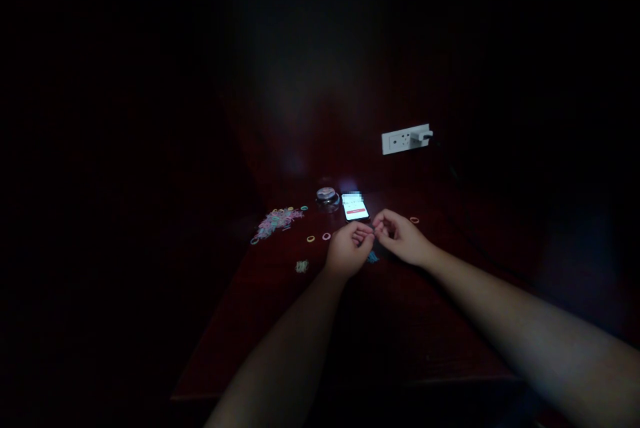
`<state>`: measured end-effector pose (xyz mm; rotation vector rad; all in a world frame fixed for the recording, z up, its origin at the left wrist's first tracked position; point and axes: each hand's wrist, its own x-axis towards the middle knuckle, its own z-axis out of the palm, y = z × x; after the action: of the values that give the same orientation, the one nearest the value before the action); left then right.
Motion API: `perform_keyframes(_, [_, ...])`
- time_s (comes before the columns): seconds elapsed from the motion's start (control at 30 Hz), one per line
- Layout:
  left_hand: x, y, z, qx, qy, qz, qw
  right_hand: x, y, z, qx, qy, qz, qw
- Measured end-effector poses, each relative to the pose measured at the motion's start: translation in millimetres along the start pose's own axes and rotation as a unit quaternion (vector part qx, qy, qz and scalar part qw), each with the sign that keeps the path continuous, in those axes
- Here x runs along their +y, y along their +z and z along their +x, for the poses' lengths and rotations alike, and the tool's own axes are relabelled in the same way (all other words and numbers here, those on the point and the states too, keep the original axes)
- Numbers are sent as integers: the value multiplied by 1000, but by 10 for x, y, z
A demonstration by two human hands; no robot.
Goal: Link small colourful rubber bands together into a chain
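Note:
My left hand (pixel 349 249) and my right hand (pixel 401 238) meet over the dark red table, fingertips pinched close together. Whatever lies between the fingertips is too small and dim to make out. Just beneath the hands is a little heap of blue bands (pixel 373 257), partly covered by my left hand. A pink hair band (pixel 327 237) and a yellow hair band (pixel 311 239) lie left of my left hand. Closer to me is a small pale-green heap of bands (pixel 301 267). An orange-pink hair band (pixel 414 220) rests beyond my right wrist.
A lit phone (pixel 355 207) leans or lies just beyond the hands, beside a round lidded container (pixel 327 197). A mixed pile of colourful bands (pixel 279 222) spreads near the table's left edge. A wall socket (pixel 406 139) holds a plug. Surroundings are very dark.

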<state>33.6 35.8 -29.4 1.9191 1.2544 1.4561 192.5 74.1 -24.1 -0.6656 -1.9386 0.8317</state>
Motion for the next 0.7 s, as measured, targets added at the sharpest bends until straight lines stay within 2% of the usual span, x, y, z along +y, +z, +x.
perform_keyframes(0.37, [52,-19,2,35,11,22,999,-38,-23,13,25,-11,-80,996])
perform_keyframes(0.7, [58,-49,6,58,42,47,996,-5,-11,16,28,-25,-61,997])
